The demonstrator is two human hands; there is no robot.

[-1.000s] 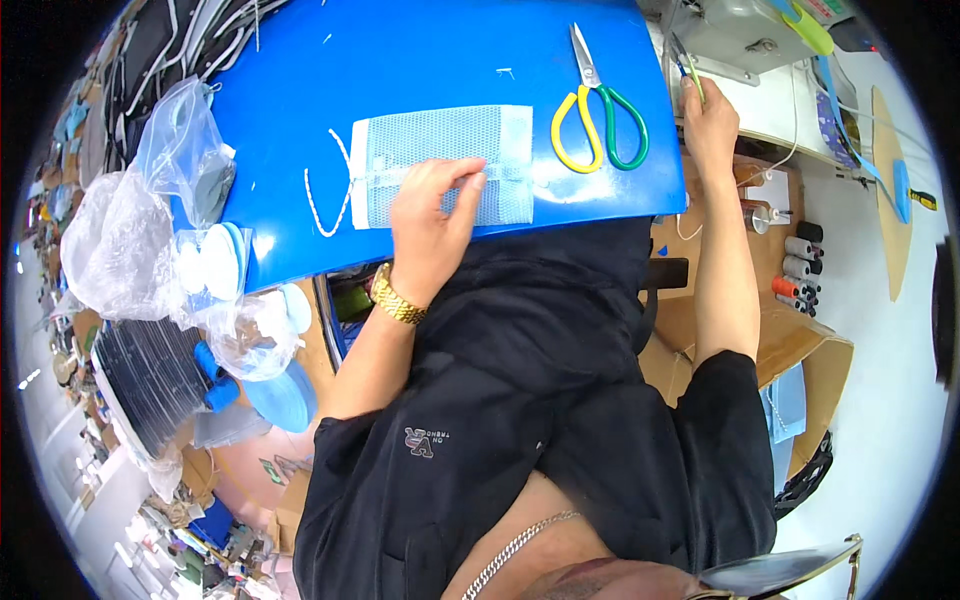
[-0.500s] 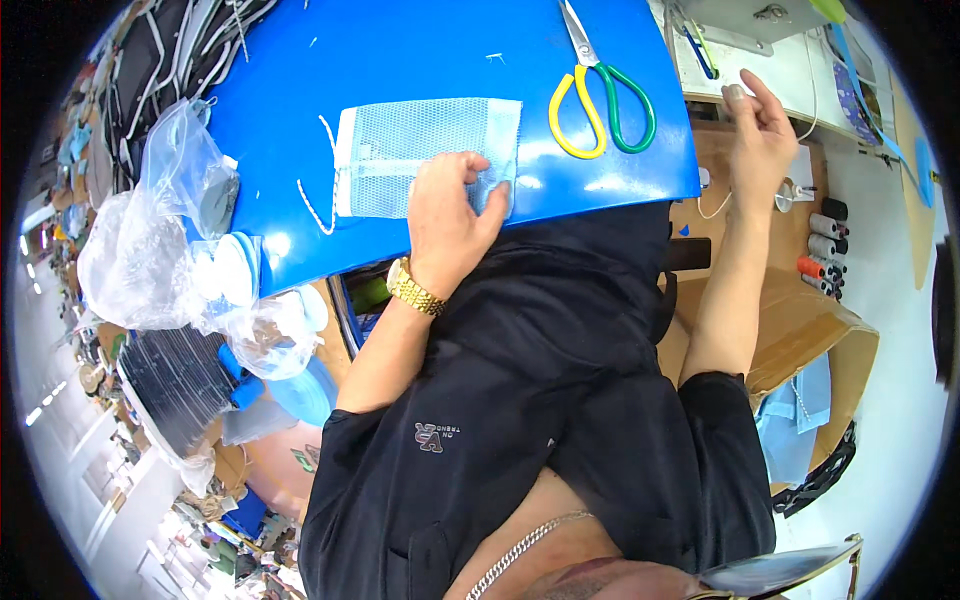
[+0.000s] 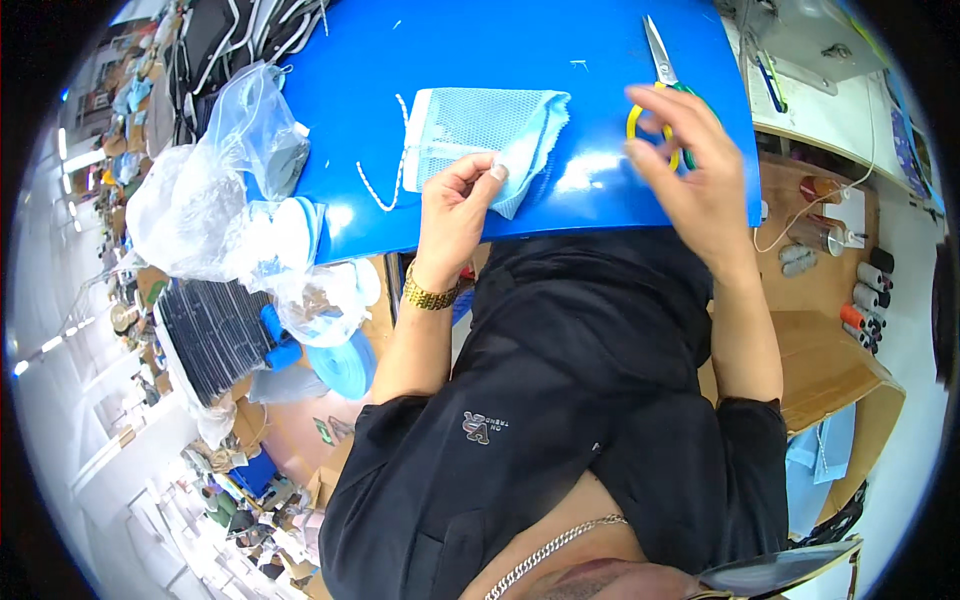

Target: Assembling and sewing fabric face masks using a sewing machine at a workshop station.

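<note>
My left hand pinches the lower right part of a light blue mesh pouch on the blue table top; the pouch's right end is lifted and crumpled. A white cord curves out at its left. My right hand hovers to the right of the pouch with fingers bent and apart, holding nothing, partly covering the scissors with yellow and green handles. Small thread snips lie beyond on a white surface at the upper right.
Clear plastic bags crowd the table's left edge above blue rolls and a dark reel. Black pieces with pale piping lie upper left. At right are thread spools, a sewing machine and a cardboard box.
My right hand has let go of the snips and moved left over the scissors. My left hand has gone from resting on the pouch to pinching it, and the pouch's right end is now raised.
</note>
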